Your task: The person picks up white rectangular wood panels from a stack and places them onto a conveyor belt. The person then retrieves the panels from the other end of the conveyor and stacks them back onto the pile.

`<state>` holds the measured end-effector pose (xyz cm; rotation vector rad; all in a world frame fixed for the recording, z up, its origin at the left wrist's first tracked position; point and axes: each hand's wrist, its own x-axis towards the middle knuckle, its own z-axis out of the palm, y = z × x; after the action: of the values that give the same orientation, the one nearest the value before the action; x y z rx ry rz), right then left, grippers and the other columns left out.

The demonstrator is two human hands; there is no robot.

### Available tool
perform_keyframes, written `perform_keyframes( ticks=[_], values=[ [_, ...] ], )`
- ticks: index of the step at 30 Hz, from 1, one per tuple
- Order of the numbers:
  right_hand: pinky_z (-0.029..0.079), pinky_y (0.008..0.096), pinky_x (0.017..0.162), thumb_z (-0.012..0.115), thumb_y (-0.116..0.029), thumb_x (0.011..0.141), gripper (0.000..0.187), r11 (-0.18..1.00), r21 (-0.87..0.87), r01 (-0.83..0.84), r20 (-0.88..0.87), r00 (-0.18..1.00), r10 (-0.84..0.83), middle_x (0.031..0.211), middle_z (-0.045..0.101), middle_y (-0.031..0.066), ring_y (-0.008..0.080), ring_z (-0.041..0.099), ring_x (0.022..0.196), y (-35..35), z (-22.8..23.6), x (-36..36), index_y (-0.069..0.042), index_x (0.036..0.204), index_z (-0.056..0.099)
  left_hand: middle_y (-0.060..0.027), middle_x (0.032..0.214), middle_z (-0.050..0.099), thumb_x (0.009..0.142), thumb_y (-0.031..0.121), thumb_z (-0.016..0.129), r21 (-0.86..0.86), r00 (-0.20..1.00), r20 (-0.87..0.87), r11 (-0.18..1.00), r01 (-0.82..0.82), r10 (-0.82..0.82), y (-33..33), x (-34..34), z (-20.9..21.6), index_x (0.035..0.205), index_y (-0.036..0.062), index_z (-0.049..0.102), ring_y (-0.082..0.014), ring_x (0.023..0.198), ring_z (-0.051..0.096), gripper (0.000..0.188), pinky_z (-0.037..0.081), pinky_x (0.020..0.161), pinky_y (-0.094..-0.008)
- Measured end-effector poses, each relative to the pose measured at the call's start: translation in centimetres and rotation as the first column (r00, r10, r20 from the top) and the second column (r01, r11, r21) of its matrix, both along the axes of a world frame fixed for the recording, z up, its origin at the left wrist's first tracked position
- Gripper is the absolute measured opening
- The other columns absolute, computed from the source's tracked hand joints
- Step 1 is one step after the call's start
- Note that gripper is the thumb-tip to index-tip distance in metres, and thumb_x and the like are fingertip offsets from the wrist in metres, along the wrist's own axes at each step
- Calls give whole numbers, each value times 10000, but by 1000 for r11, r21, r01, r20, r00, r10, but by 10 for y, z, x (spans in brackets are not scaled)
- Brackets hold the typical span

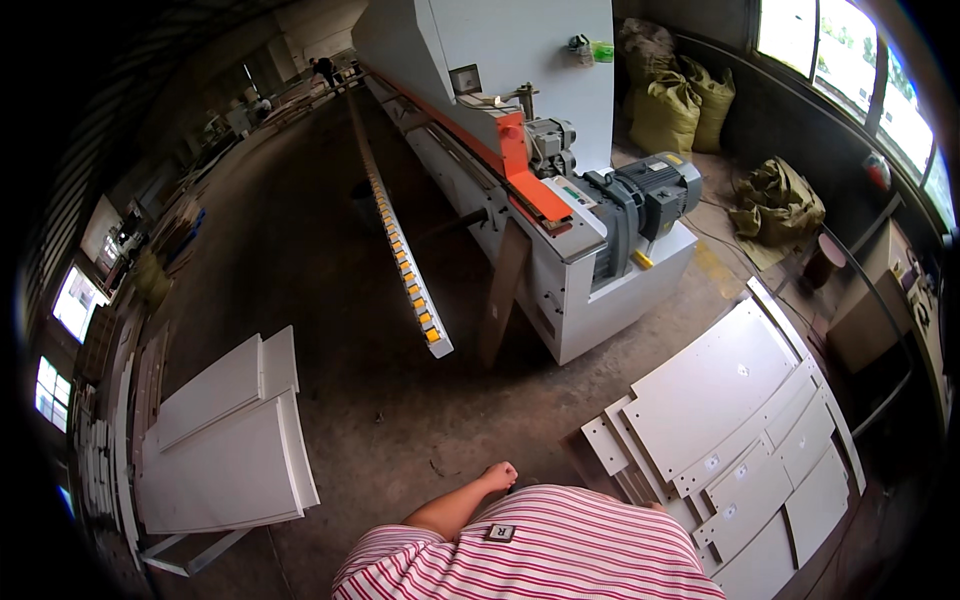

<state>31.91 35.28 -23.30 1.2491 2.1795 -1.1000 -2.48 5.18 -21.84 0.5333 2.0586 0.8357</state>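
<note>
A brown concrete floor (pixel 390 420) runs through the dim workshop. Near, the left hand (pixel 500 476) is curled closed; the mostly hidden right hand's (pixel 655 507) grip cannot be told, just beside the pale, flat, drilled panels (pixel 715 390) stacked at right. Plain pale boards (pixel 225 450) lie left. Farther, a yellow-blocked white rail (pixel 415 290) and a long white machine (pixel 620 310) obstruct the middle; far right, bulging yellow sacks (pixel 665 115).

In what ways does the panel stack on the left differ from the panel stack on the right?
The left stack shows a few large pieces; the right stack shows many pieces of different sizes. The left stack's top faces look plain, while several panels in the right stack carry small labels. Both consist of pale, flat panels that partly overlap.
</note>
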Motion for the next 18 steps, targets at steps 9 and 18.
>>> perform_keyframes(
  ticks=[9,18],
  values=[
    [490,361,683,655,-403,712,367,999,9,-40,-30,999,41,800,652,143,264,629,776,-3,16,-7,-58,833,678,-77,738,626,823,203,513,-40,999,48,999,-1,3,-2,-2,-1,893,26,566,-138,593,592,197,490,597,-281],
    [490,374,702,640,-409,716,365,998,26,-61,-12,998,61,804,649,151,287,625,780,-3,24,-7,-64,830,679,-65,719,630,826,217,508,-25,1000,11,1000,15,-15,-2,0,-6,892,32,572,-132,584,590,207,488,597,-279]
  ],
)
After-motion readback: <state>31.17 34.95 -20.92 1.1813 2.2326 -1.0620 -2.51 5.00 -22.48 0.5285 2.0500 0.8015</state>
